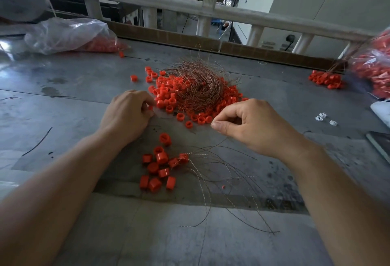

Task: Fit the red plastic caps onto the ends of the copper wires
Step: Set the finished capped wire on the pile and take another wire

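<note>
We see the left hand (128, 113) resting on the grey metal table (73, 88) with its fingers curled in, pinching a single red cap (150, 108) at the edge of the heap of red caps (166, 94). So little of that cap shows that we cannot tell which way its opening faces. The right hand (253, 126) hovers just beside it, thumb and forefinger pressed tight on a thin copper wire (211, 146). The wire's long axis trails from the hand down and to the left, toward the near edge. Beyond both hands a tangle of copper wires (198, 88) lies on top of the heap, its strands curving like a nest. Between the forearms sits a cluster of caps (158, 168), most lying on their sides, with loose wires (232, 181) fanning out from it to the right and toward us. At far left we see a clear plastic bag (67, 33) holding more caps, at far right a second bag (375, 63), and near it a few small white clips (321, 116).
</note>
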Available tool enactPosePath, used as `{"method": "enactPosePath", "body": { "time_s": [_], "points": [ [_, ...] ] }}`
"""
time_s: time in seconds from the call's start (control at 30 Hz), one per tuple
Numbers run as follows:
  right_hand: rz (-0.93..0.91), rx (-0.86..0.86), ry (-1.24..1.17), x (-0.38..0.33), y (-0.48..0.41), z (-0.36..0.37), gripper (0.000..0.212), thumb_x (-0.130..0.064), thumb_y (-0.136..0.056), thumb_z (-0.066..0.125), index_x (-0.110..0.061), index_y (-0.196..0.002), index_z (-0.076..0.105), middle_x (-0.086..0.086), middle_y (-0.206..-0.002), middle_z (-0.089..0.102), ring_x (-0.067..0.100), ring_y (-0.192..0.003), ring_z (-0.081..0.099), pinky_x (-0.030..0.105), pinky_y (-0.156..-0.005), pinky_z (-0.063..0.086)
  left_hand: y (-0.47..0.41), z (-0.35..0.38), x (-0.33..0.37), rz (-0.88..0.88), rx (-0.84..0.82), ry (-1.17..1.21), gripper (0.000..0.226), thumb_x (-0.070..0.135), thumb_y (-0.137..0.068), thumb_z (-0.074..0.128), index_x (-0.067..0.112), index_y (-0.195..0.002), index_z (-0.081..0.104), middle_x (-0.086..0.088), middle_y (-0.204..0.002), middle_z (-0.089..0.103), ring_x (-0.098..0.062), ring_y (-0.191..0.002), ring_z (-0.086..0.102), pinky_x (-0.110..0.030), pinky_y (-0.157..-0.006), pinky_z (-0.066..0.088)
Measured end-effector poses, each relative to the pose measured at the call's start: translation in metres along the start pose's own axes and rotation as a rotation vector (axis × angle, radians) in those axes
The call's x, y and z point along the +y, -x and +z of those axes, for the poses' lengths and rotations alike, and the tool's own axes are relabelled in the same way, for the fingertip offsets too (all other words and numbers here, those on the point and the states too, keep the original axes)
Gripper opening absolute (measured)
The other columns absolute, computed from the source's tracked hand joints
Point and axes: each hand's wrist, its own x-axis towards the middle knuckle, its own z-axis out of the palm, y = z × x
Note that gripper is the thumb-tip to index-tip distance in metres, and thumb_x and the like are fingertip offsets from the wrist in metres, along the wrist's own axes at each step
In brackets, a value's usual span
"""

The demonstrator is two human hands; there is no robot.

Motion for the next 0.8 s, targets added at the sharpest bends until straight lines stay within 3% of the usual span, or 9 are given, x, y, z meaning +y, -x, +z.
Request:
{"method": "enactPosePath", "body": {
  "time_s": [0.17,0.23,0.33,0.43,0.53,0.67,0.8],
  "points": [
    [0.023,0.004,0.02,0.003,-0.001,0.0,0.008,-0.027,-0.084,0.063,-0.022,-0.084,0.07,-0.016,-0.076,0.063,-0.004,-0.076,0.058,0.007,-0.07,0.044,0.001,-0.003,0.0,-0.039,0.031,0.123,0.013,0.006,-0.081,0.065,0.013,-0.092,0.068,-0.007,-0.093,0.066,-0.019,-0.082,0.056,-0.027,-0.073,0.041],
    [0.034,0.033,0.054,0.005,-0.002,-0.001,0.01,-0.027,-0.084,0.063,-0.021,-0.086,0.07,-0.012,-0.081,0.066,0.001,-0.077,0.06,0.014,-0.071,0.047,0.005,-0.009,0.007,-0.085,-0.016,0.436,0.019,0.002,-0.077,0.068,0.021,-0.082,0.065,0.001,-0.081,0.067,-0.013,-0.072,0.062,-0.022,-0.065,0.048],
    [0.024,0.115,0.126,0.009,-0.006,0.002,0.017,-0.027,-0.084,0.063,-0.019,-0.098,0.069,-0.004,-0.097,0.066,0.009,-0.088,0.059,0.022,-0.082,0.046,0.017,-0.019,0.022,-0.017,-0.187,0.795,0.037,-0.005,-0.072,0.067,0.029,-0.087,0.063,0.008,-0.07,0.068,-0.002,-0.062,0.065,-0.011,-0.06,0.051],
    [-0.024,0.163,0.208,0.013,-0.011,0.009,0.033,-0.027,-0.086,0.061,-0.016,-0.118,0.061,-0.001,-0.128,0.051,0.012,-0.116,0.045,0.014,-0.094,0.027,0.025,-0.019,0.031,0.048,-0.271,0.797,0.032,-0.002,-0.072,0.065,0.028,-0.086,0.065,0.008,-0.072,0.071,-0.006,-0.065,0.066,-0.013,-0.065,0.053],
    [-0.076,0.117,0.284,0.015,-0.018,0.018,0.039,-0.027,-0.089,0.057,-0.015,-0.126,0.054,-0.004,-0.149,0.026,0.011,-0.137,0.02,0.017,-0.104,0.01,0.027,-0.018,0.035,0.054,-0.288,0.781,0.031,-0.002,-0.074,0.065,0.027,-0.083,0.066,0.001,-0.075,0.071,-0.012,-0.067,0.065,-0.016,-0.065,0.054],
    [-0.127,-0.023,0.336,0.021,-0.024,0.029,0.049,-0.029,-0.091,0.053,-0.015,-0.136,0.04,-0.004,-0.154,0.014,0.009,-0.14,0.003,0.025,-0.11,0.003,0.028,-0.019,0.035,0.056,-0.287,0.805,0.03,-0.001,-0.075,0.065,0.028,-0.083,0.067,0.003,-0.071,0.071,-0.01,-0.065,0.065,-0.013,-0.062,0.051],
    [-0.124,-0.052,0.315,0.024,-0.026,0.034,0.055,-0.029,-0.092,0.051,-0.013,-0.14,0.032,-0.003,-0.151,0.024,0.008,-0.14,0.007,0.029,-0.113,0.007,0.028,-0.02,0.034,0.063,-0.279,0.802,0.027,0.004,-0.073,0.065,0.029,-0.083,0.067,0.004,-0.073,0.071,-0.013,-0.067,0.066,-0.014,-0.063,0.052]
  ]
}}
